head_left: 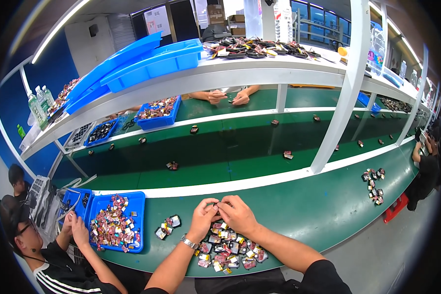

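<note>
My left hand, with a metal watch on its wrist, and my right hand meet above the near edge of the green bench. Their fingers are closed together around a small dark part, mostly hidden by the fingertips. Just below my hands lies a heap of small electronic units, with black casings, reddish boards, and white and yellow pieces. A smaller cluster of similar units rests to the left of my left wrist.
A blue tray full of reddish parts stands at left, beside a seated co-worker. Scattered units lie on the green belt beyond a white rail. Another cluster is at right. A white post and overhead shelf stand ahead.
</note>
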Motion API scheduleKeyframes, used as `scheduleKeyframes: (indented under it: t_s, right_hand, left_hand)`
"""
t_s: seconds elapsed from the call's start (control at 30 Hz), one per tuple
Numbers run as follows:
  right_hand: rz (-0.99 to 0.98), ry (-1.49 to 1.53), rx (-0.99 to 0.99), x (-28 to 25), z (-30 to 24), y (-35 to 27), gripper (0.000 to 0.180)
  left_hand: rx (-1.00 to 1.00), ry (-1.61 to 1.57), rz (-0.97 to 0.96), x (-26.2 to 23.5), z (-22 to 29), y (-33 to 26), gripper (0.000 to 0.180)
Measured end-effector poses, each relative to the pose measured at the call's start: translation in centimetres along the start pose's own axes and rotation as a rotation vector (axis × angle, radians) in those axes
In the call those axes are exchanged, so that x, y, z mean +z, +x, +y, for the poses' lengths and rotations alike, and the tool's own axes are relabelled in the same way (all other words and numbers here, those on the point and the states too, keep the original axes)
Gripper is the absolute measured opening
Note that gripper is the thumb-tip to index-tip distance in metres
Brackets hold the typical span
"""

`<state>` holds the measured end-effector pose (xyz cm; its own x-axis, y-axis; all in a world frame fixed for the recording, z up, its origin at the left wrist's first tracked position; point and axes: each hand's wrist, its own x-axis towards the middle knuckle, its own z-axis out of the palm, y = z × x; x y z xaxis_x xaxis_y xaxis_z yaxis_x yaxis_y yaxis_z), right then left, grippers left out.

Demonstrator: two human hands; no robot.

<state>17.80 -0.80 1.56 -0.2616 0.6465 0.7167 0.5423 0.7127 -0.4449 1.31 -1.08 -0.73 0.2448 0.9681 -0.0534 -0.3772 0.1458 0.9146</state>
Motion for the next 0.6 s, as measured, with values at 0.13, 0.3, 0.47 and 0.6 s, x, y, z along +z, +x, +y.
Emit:
scheduleKeyframes:
  t_s: [0.13,0.3,0.47,0.6]
  right_hand:
    - [0.025,0.372,0.357,0.2,0.2,0.2,0.021]
    - [-0.039,0.373,0.377,0.3,0.7,-0.1,0.018]
    - [0.006,0.402,0.403,0.3,0.3,0.0,0.017]
    - [0.012,0.388,0.375,0.0,0.3,-0.1,0.017]
  left_hand:
    - [0.079,0.070,0.040,0.3,-0.5,0.0,0.020]
    - [0.092,0.195,0.071,0.3,-0.8,0.0,0.020]
    - [0.152,0.129,0.039,0.2,-1.4,0.2,0.019]
    - [0.164,0.188,0.010,-0.3,-1.7,0.5,0.019]
